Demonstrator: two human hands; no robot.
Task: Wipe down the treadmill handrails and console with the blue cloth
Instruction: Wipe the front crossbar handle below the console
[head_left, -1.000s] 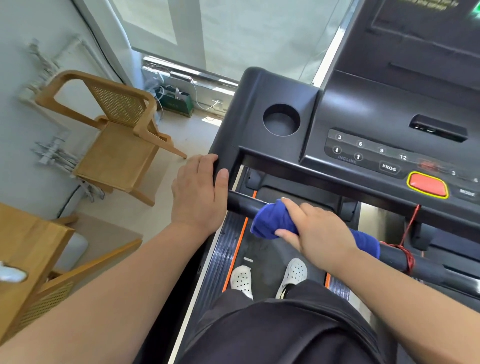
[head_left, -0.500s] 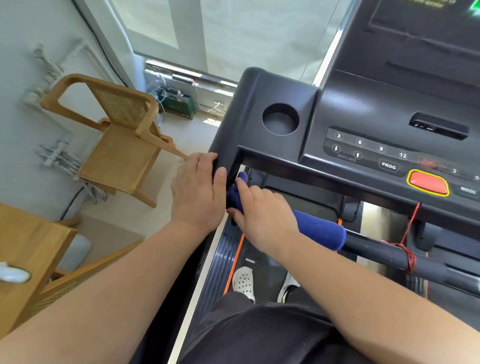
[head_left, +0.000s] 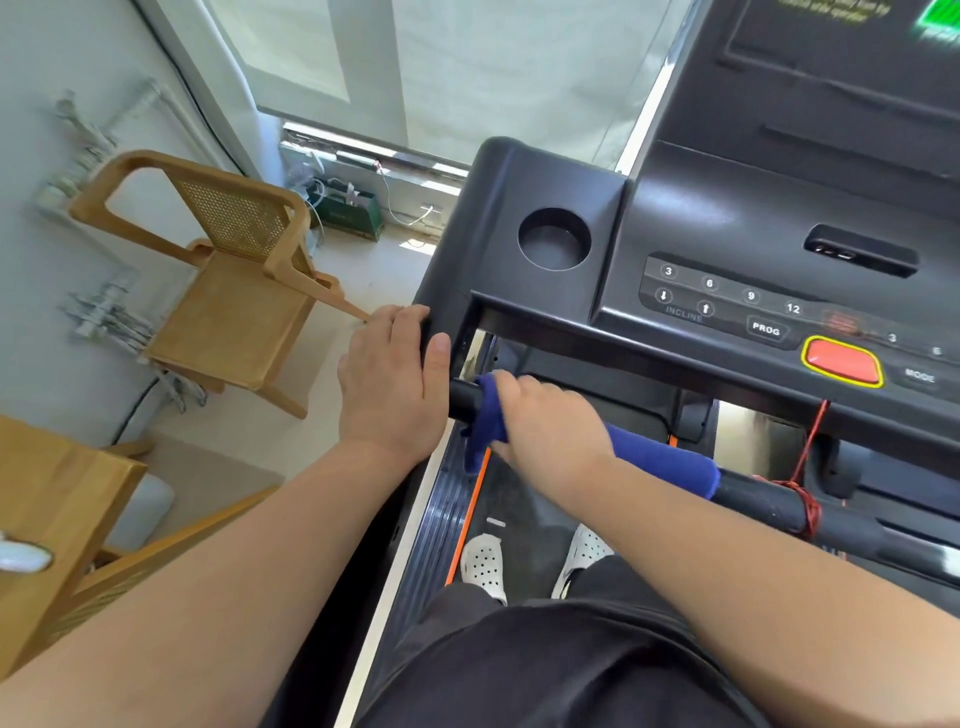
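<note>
at the left end of the black round treadmill crossbar (head_left: 769, 506), the right hand (head_left: 550, 431) is clamped round the dark blue towelling cloth (head_left: 660, 460), which wraps the bar like a sleeve, probably so one slide cleans all the way round. left hand (head_left: 389, 384) lies on the corner of the black plastic console (head_left: 727, 218), fingers nearly straight, gripping nothing, likely bracing. cloth looks thick, soft, evenly dark; one end hangs loose below the bar, the other stops short of the red cord (head_left: 802, 499) tied there.
</note>
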